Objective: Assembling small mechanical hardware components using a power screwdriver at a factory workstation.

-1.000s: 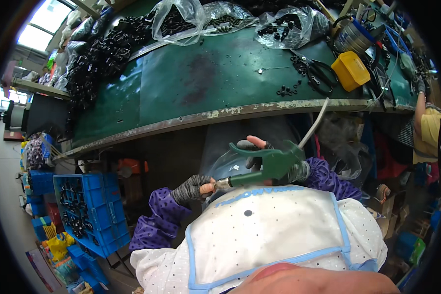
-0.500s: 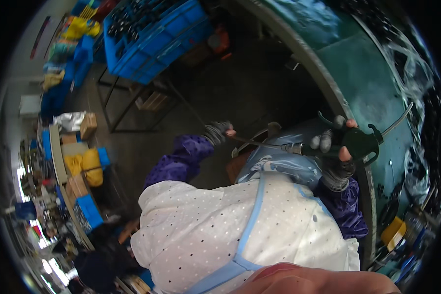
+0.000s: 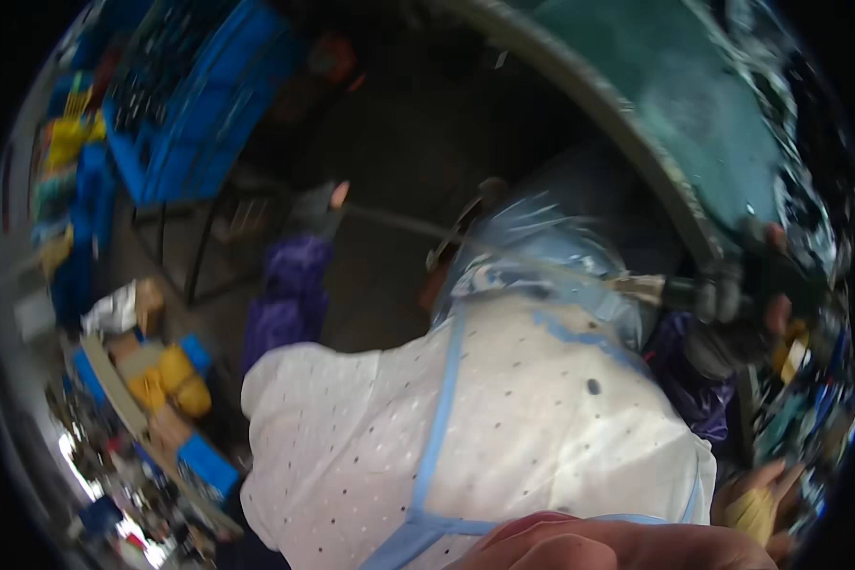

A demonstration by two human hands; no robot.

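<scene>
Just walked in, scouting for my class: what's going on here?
A person in a white apron holds a dark green tool in the right grip, by the green bench. The left grip, blurred, is out to the side, holding a thin strand that stretches to the tool's nozzle.

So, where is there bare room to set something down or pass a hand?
The green table looks bare between its edge and the crowded plastic. A hand might pass between the left hand and that edge, beyond the tube. The crate of parts is crowded too.
</scene>
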